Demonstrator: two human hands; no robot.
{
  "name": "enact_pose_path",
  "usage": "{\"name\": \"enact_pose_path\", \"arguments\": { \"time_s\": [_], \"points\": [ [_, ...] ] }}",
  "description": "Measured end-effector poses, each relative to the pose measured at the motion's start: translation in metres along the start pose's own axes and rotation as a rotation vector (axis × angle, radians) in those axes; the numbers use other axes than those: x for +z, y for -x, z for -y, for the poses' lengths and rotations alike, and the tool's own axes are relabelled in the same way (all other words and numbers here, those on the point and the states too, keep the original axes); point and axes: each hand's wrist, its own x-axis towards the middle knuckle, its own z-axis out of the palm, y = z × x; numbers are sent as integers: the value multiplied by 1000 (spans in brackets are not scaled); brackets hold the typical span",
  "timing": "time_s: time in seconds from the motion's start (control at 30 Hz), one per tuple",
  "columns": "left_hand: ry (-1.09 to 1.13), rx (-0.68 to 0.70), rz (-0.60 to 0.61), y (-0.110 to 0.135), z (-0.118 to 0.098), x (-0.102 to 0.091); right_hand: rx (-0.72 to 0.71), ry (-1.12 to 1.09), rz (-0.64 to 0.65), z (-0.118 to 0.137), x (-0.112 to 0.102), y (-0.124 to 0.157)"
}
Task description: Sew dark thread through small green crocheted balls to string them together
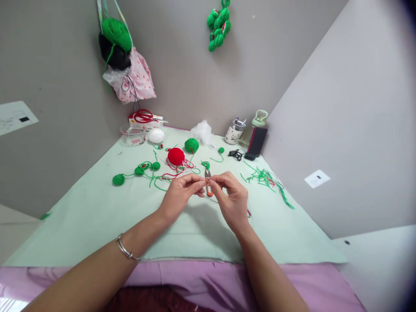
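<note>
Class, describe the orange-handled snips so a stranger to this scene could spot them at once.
Over the pale green cloth, find the left hand and right hand. Between their fingertips, in this view, are the small snips, blades pointing toward the back. Their orange handle sets them apart from the larger, red-handled scissors at the back.

1. Bare cloth at the left and lower right of the frame offers open lanes for a low pass.
2. At centre, the left hand and right hand close off the middle, with snips showing between them.
3. Above-left of centre, the red ball and its loose strands could snag fingers.
4. Upper right of centre, the bottle and phone stand as tall obstacles.
5. Green scraps clutter mid-right.
</note>
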Motion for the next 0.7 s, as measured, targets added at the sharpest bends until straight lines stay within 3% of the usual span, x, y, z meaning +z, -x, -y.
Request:
{"name": "enact_pose_path", "arguments": {
  "time_s": [0.7],
  "points": [
    [0,-7,5,0,1,-1,-6,8,11,2,0,0]
  ]
}}
